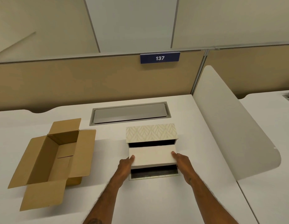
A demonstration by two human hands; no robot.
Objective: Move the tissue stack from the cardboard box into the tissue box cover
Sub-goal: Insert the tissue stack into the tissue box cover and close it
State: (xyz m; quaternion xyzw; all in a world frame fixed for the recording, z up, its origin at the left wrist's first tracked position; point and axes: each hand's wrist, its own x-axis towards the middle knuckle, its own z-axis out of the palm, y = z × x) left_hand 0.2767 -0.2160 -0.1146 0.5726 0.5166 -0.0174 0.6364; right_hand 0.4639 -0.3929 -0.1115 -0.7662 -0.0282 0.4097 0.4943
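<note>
The tissue stack (pixel 152 155), a plain cream block, is gripped at its two short ends by my left hand (pixel 125 164) and my right hand (pixel 181 160). Its far edge sits at the dark opening of the tissue box cover (pixel 151 132), a cream box with a leaf pattern standing just behind it. The cover's dark flap (pixel 154 173) lies flat on the desk under the stack's near edge. The brown cardboard box (pixel 51 159) rests to the left with all flaps open and nothing visible inside.
Everything rests on a white desk (pixel 108 159). A grey metal cable hatch (pixel 130 113) is set into it behind the cover. A tan partition with a "137" sign (pixel 160 57) closes the back. A white curved divider (pixel 229 126) stands along the right.
</note>
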